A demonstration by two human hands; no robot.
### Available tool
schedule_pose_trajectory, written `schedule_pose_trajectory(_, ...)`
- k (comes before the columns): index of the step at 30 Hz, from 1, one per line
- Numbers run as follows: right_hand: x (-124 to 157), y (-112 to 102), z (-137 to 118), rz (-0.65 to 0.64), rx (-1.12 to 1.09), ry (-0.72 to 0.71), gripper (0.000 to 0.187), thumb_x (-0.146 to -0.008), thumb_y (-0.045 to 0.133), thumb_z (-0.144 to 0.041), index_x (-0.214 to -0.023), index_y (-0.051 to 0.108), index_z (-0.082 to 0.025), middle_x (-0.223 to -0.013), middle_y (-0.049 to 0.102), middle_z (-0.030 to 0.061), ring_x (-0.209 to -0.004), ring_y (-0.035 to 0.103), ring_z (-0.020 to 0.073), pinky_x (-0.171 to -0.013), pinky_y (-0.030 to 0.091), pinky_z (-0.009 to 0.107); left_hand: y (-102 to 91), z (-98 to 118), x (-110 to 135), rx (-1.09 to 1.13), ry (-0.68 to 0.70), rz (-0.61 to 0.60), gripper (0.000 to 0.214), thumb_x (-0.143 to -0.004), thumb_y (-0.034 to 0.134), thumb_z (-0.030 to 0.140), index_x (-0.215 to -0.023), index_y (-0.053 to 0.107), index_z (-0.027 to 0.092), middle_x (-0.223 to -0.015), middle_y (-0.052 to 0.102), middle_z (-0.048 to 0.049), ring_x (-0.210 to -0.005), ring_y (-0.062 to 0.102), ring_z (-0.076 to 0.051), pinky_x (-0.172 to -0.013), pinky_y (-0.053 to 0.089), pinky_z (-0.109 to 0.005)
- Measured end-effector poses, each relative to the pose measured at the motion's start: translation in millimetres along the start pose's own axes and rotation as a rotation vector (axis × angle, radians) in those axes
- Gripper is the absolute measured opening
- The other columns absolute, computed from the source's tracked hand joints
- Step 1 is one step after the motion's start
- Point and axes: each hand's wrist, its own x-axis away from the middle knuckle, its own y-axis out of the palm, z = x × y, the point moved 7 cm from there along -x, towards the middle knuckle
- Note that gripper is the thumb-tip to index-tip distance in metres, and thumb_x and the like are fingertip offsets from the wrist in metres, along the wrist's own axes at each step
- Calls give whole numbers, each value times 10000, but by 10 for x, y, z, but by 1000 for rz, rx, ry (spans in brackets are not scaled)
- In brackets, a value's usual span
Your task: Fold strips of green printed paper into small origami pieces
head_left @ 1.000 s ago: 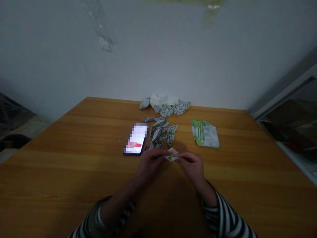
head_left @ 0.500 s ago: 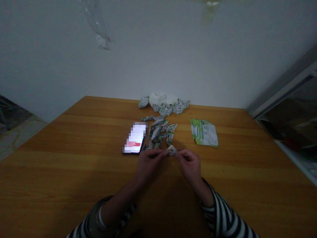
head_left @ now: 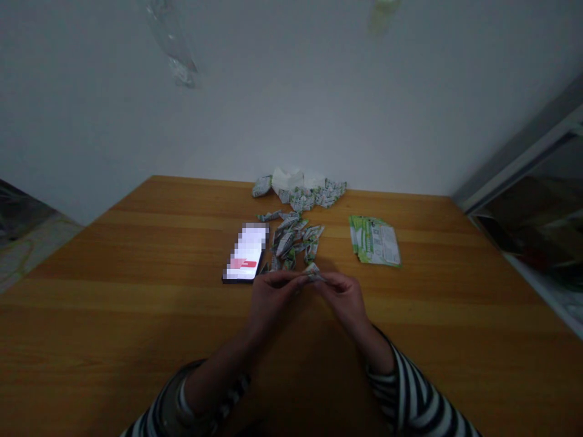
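Wooden table, two hands, one folded wrapper

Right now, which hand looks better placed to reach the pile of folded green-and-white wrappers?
Probably the left hand: it sits just in front of the pile of folded wrappers, while the right hand lies farther to the side, though both pinch the small folded wrapper.

Green-and-white printed wrapper

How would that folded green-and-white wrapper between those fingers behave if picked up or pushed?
The folded wrapper is probably light, being thin printed film or paper. It likely keeps its creases yet crushes easily, like the folded pieces nearby. Being angular, it would probably skid or tip rather than roll.
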Motion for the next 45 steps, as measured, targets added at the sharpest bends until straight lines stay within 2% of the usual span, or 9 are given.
schedule_pose_trajectory(7, 16, -4, 92, -3, 28, 37, 194, -692, 790, -357, -673, 744, -170, -672, 731, 26, -614, 645, 148, -625, 508, 257, 64, -23, 54, 31, -7, 7, 125, -634, 816, 290, -696, 789, 185, -697, 767, -39, -649, 689, -162, -636, 527, -228)
schedule_pose_trajectory(12, 31, 22, 210, 41, -114, 106, 258, -665, 813, -364, -617, 658, -164, -628, 678, -13, -590, 598, 113, -614, 483, 232, 56, -35, 61, 26, -9, 16, 158, -644, 816, 309, -724, 789, 176, -735, 774, -47, -685, 705, -180, -651, 541, -235)
schedule_pose_trajectory(16, 71, 33, 226, 95, -192, 159, 295, -656, 821, -375, -616, 619, -163, -633, 678, -15, -601, 619, 119, -639, 515, 252, 20, 3, 52, -11, 9, 40, 162, -654, 811, 307, -732, 788, 167, -735, 773, -48, -688, 707, -176, -654, 547, -227)
schedule_pose_trajectory(19, 97, 27, 192, 136, -229, 175, 317, -672, 809, -384, -623, 580, -171, -630, 693, -9, -587, 644, 129, -597, 530, 254, 16, 21, 49, 1, 42, 49, 155, -656, 812, 291, -751, 784, 171, -761, 775, -41, -711, 712, -167, -681, 555, -219)
schedule_pose_trajectory(22, 99, 18, 151, 173, -248, 159, 324, -629, 842, -351, -687, 572, -180, -612, 704, -18, -545, 653, 124, -539, 514, 221, 5, 11, 53, 41, 55, 80, 183, -649, 817, 277, -792, 773, 172, -791, 776, -36, -721, 715, -161, -688, 564, -220)
schedule_pose_trajectory(27, 84, 27, 107, 172, -229, 105, 348, -631, 842, -308, -854, 598, -199, -640, 717, -30, -561, 669, 126, -580, 528, 227, -2, -13, 45, 73, 62, 98, 209, -629, 826, 258, -792, 745, 156, -770, 769, -35, -690, 711, -153, -649, 569, -211)
schedule_pose_trajectory(33, 86, 77, 49, 91, -139, 70, 272, -671, 803, -345, -808, 625, -191, -750, 718, -5, -643, 669, 136, -591, 538, 235, -3, -5, 46, 91, 74, 103, 221, -625, 827, 235, -798, 713, 158, -730, 754, -13, -649, 696, -124, -610, 550, -175)
schedule_pose_trajectory(40, 95, 82, 43, 106, -154, 90, 446, -626, 834, -304, -949, 538, -215, -653, 727, -30, -547, 659, 133, -556, 518, 231, 72, 25, 102, 75, 77, 43, 233, -643, 804, 221, -828, 674, 164, -687, 742, -2, -637, 707, -139, -610, 555, -195)
schedule_pose_trajectory(45, 109, 74, -8, 120, -114, 48, 370, -653, 816, -273, -892, 541, -208, -594, 686, -50, -499, 617, 111, -489, 460, 194, 96, -2, 101, 92, 39, 38, 271, -610, 817, 227, -821, 660, 164, -670, 741, -5, -623, 706, -151, -595, 550, -207)
